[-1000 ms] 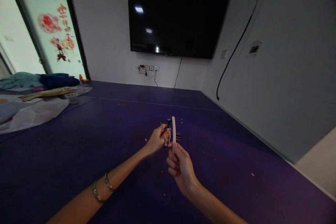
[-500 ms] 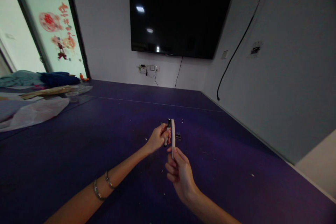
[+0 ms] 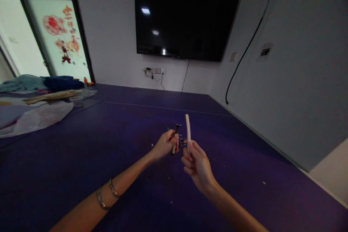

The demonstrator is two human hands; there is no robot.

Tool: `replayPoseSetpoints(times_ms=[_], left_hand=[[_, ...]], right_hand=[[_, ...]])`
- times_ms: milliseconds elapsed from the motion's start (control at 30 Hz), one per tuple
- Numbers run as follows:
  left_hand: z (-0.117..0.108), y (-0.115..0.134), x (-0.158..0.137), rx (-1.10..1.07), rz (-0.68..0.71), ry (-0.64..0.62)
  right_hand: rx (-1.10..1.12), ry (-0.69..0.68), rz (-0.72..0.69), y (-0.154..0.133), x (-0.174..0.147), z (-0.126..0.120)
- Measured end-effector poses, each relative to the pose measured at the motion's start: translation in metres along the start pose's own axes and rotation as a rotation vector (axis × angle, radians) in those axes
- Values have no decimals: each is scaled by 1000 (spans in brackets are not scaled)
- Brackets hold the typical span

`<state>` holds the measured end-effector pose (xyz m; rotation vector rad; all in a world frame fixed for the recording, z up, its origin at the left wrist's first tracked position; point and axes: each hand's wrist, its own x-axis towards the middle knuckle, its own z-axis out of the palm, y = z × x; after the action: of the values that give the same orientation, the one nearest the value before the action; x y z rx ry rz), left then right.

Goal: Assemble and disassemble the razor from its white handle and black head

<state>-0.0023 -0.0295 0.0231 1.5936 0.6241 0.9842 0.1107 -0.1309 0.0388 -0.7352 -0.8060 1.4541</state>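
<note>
Pale stick (image 3: pixel 188 129) shifted right, off T-headed tool (image 3: pixel 177 131) | right fingers (image 3: pixel 191 145) pinching stick | left fingers (image 3: pixel 173 140) clasping tool

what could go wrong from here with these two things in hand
The right hand pinches the white stick near its lower end, leaving most of it sticking up, so it might tip or slip if pressed.

The left hand grips a razor-like tool close by; if its head is sharp, which is too small to tell, a slip could nick the right hand.
</note>
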Motion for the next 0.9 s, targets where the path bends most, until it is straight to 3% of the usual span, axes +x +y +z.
replayPoseSetpoints(times_ms=[133,233,333,433,533,700,900], left_hand=[[-5,9,2,-113,-255,22],[-12,16,3,-185,-444,18],[-18,15,4,-231,-552,5],[-20,10,4,-245,-586,-74],[-19,6,3,-240,-600,-127],[-15,3,2,-221,-583,-124],[-15,-2,3,-185,-606,-117]], right_hand=[[-262,4,-207,-45,28,-18],[-706,39,-381,-70,52,-41],[-1098,51,-498,-77,72,-63],[-1346,91,-454,-67,84,-76],[-1487,125,-412,-53,88,-81],[-1534,-14,-362,-45,88,-82],[-1544,45,-402,-45,91,-87]])
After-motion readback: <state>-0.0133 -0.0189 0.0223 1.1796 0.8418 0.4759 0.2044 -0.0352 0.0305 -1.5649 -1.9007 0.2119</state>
